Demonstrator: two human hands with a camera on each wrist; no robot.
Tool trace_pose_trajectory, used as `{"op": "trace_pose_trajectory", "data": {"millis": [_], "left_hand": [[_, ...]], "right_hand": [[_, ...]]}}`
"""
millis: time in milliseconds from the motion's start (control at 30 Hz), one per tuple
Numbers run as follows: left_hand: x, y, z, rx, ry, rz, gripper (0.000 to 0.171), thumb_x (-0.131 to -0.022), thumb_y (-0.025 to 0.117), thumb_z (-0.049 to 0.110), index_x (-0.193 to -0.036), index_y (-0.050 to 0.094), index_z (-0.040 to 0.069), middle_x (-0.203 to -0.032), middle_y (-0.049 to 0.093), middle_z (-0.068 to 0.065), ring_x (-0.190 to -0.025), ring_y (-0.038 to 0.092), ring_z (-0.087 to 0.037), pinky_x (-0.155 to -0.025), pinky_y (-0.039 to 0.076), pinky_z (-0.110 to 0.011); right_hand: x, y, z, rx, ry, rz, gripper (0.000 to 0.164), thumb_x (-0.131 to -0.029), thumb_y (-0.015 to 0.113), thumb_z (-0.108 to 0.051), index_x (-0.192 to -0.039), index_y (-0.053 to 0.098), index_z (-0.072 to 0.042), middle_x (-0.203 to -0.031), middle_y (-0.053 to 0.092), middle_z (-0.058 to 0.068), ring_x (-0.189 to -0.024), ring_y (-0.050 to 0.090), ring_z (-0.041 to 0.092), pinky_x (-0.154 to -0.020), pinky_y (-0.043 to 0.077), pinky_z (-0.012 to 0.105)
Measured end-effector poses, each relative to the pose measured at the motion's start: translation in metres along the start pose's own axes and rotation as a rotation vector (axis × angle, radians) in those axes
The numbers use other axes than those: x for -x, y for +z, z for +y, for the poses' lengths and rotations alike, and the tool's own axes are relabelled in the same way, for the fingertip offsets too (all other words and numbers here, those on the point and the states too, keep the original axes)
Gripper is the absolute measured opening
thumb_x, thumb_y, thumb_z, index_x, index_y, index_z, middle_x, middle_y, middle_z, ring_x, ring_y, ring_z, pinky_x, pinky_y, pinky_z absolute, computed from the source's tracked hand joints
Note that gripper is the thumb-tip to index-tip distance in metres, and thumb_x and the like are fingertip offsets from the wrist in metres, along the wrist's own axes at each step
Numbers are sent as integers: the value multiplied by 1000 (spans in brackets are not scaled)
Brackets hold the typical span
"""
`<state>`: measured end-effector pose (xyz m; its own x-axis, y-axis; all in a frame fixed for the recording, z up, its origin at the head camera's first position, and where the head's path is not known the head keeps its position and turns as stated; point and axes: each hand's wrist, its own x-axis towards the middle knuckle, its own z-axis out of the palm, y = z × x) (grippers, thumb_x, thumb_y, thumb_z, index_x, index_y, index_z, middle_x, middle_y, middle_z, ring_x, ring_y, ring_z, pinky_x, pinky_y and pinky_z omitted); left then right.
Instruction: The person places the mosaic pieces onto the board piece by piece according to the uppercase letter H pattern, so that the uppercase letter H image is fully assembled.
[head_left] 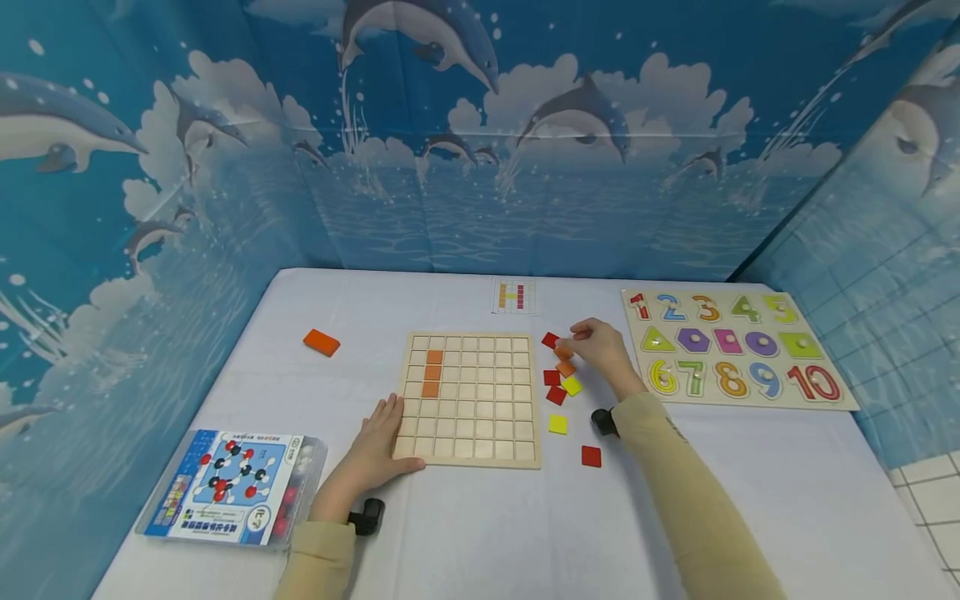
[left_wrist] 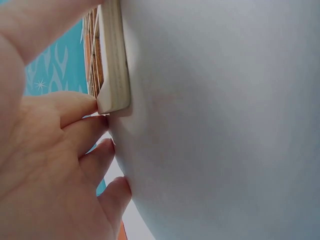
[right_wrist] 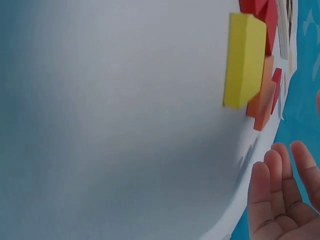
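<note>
A square wooden grid board (head_left: pixel 480 454) lies on the table, with orange square tiles (head_left: pixel 431 388) in one column near its upper left. My left hand (head_left: pixel 378 446) rests at the board's lower left corner, fingers along the left side and thumb at the near edge. In the left wrist view, fingertips (left_wrist: pixel 82 102) touch the board's corner (left_wrist: pixel 116 85). My right hand (head_left: pixel 600 346) hovers by the loose tiles right of the board, fingertips close to an orange tile (head_left: pixel 566 367). The right wrist view shows its fingers (right_wrist: pixel 260 185) extended with nothing between them.
Red tiles (head_left: pixel 592 456) and yellow tiles (head_left: pixel 558 424) lie right of the board. A pattern card (head_left: pixel 527 297) is behind it. An orange block (head_left: pixel 322 342) and a plastic case (head_left: pixel 232 487) stand left; a number-and-shape puzzle board (head_left: pixel 727 354) lies right.
</note>
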<state>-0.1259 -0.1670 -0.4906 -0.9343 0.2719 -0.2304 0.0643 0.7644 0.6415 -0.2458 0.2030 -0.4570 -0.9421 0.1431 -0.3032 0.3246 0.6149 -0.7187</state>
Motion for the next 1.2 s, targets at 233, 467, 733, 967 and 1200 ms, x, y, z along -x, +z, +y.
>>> {"op": "trace_pose_trajectory", "data": {"millis": [233,467,733,967,1200], "left_hand": [[0,-1,-1,7,8,-3,109,-77,83,35,-154,18,-5,-163,12,-23,-152,5,-41,-121,8,-61],[-1,-2,0,13,15,0,109,-77,83,35,-154,18,-6,-163,13,-24,-152,6,-42,-121,8,-62],[1,-1,-2,13,15,-3,109,-77,83,35,-154,17,-6,-163,12,-24,-152,5,-42,-121,8,-61],[0,0,-3,9,19,-2,109,-77,83,34,-154,18,-6,-162,12,-25,-152,6,-43,-121,8,-62],[-1,0,-3,1,11,0,109,-77,83,36,-154,17,-5,-163,12,-24,-152,6,-42,-121,8,-61]], "right_hand": [[-2,9,-2,11,25,-17,49,-90,70,-27,-129,54,-1,-120,54,18,-108,49,31,-96,48,41],[-3,13,-4,37,58,-11,44,-90,71,-25,-124,55,-1,-116,55,18,-105,50,30,-95,50,39],[-3,16,-5,83,106,-14,37,-91,69,-23,-118,56,-1,-107,58,16,-95,54,27,-87,50,34],[-3,17,-6,95,141,-12,29,-92,69,-22,-109,55,-2,-100,57,14,-93,54,27,-80,48,31],[-4,19,-8,112,162,-2,27,-92,70,-22,-106,56,-3,-100,58,15,-95,54,26,-83,48,32]]}}
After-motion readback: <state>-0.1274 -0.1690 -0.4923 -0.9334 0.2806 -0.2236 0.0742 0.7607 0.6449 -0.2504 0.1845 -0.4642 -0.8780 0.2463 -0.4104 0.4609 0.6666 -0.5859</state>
